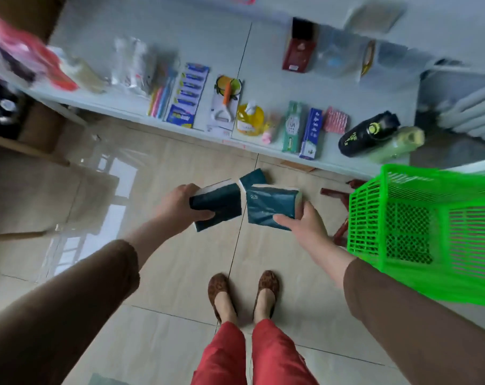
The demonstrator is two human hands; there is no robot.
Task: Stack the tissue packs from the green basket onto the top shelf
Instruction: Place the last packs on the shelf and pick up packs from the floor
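Observation:
My left hand [180,208] grips a dark teal tissue pack [221,205] over the tiled floor, thumb under it. My right hand [305,226] holds a second teal tissue pack [271,208] right beside the first, fingers curled round its lower edge. Another teal tissue pack [253,177] shows just behind these two; I cannot tell which hand carries it. The green basket [419,232] stands at the right, its inside looking bare through the mesh. The white shelf [263,51] stretches across the top of the view, in front of me.
The shelf holds razors [187,97], a peeler card [224,104], a yellow bottle [249,119], toothpaste boxes [302,130], a dark bottle [369,133] and a red box [299,48]. A red stool's legs [338,198] show left of the basket. My feet [244,295] stand on glossy tiles.

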